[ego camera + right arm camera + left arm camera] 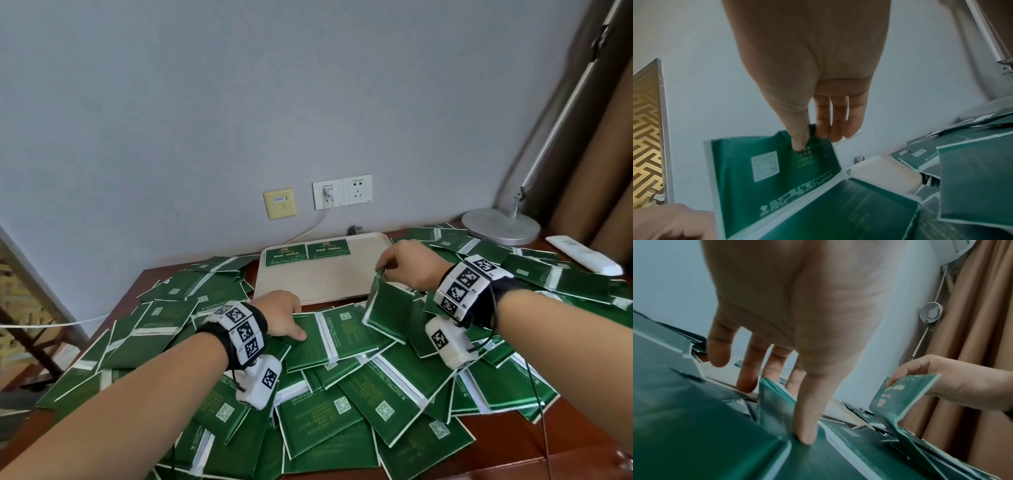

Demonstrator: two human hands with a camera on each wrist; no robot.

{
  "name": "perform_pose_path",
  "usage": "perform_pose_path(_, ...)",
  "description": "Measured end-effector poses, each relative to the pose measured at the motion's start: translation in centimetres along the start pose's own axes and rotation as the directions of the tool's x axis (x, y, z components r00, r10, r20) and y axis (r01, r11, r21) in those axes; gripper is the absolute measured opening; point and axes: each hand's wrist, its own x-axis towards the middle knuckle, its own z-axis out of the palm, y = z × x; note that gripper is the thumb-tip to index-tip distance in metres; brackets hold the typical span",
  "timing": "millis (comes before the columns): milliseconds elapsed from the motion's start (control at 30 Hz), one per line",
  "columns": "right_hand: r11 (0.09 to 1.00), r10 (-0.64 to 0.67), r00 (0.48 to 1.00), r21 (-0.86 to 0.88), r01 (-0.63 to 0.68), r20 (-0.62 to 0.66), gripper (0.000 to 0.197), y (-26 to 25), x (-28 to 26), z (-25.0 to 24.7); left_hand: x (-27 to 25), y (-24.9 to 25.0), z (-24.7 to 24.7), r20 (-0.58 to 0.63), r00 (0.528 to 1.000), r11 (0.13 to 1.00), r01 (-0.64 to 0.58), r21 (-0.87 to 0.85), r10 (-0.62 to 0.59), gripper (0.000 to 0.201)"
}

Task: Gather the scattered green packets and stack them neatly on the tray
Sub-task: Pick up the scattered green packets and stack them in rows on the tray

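Green packets [359,404] lie heaped over the brown table. A beige tray [325,277] stands behind the heap, with two packets [286,255] side by side at its back left. My left hand [297,322] is down on a packet [308,342] just in front of the tray. In the left wrist view this hand [785,412] has its thumb on the packet [818,459] and its fingers behind the raised far edge. My right hand [383,270] pinches the top corner of another packet [390,308] and holds it tilted above the heap; the right wrist view shows that packet [772,170], QR code facing.
At the back right are a round lamp base [500,228] and a white remote [582,255], with packets around them. Wall sockets [342,193] with a plugged cable sit behind the tray. A brown curtain [599,171] hangs on the right. Bare table [513,438] shows front right.
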Motion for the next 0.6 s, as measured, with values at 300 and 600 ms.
perform_pose_path(300,0.999,-0.028,0.991,-0.019,0.026,-0.127,0.010,1.1,0.3,0.3,0.3,0.0,-0.5,-0.107,0.994,0.981,-0.013,-0.193,-0.008,0.050)
perform_pose_path(600,0.997,0.056,0.981,0.065,-0.044,-0.188,0.011,2.0,0.1,-0.1,0.9,1.5,-0.8,-0.204,0.974,0.677,-0.086,-0.731,-0.096,0.043)
